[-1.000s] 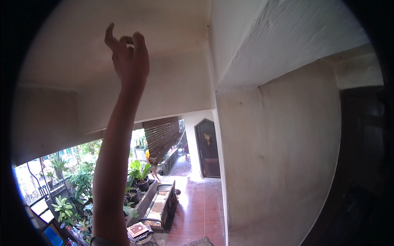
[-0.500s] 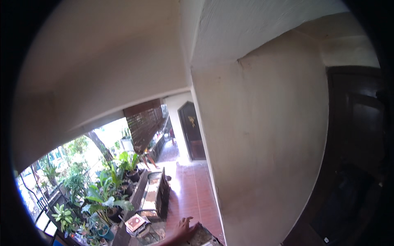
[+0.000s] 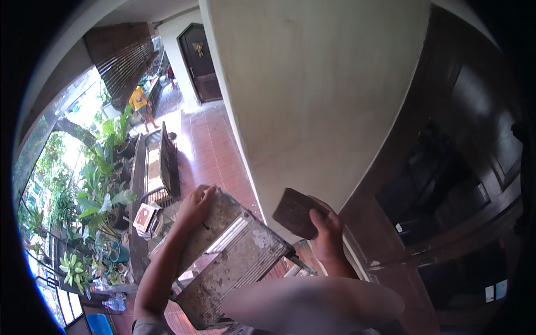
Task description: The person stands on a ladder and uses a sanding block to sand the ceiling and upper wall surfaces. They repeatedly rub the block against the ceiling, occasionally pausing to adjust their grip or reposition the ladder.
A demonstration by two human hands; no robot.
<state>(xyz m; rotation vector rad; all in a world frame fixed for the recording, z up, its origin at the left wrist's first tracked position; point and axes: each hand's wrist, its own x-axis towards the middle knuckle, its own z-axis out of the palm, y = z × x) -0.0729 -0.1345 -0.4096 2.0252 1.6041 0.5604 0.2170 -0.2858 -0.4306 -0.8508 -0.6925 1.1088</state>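
A paint-spattered stepladder [image 3: 223, 251] stands right below me, its top and a lower step both showing. My left hand [image 3: 196, 205] grips the far left edge of the ladder's top, fingers curled over it. To the right, my right hand [image 3: 326, 231] holds up a flat, dark brown rectangular piece [image 3: 297, 214], thumb across its face and fingers behind. It looks like a folded sheet of sandpaper or a thin block; I cannot tell which. That piece is apart from the ladder, in front of the beige wall [image 3: 312, 111]. A blurred oval hides part of the lower middle.
Dark wooden doors [image 3: 446, 139] stand at the right. On the left are potted plants [image 3: 106, 195], a long bench [image 3: 159, 162] and a stack of things [image 3: 146, 218] beside it. A person in a yellow top [image 3: 138, 99] stands far off on the red tiled floor [image 3: 212, 145].
The view has tilted down, bringing the ladder into sight. My left hand, raised with loose fingers before, now holds the ladder's top. My right hand has come into view with the brown piece.
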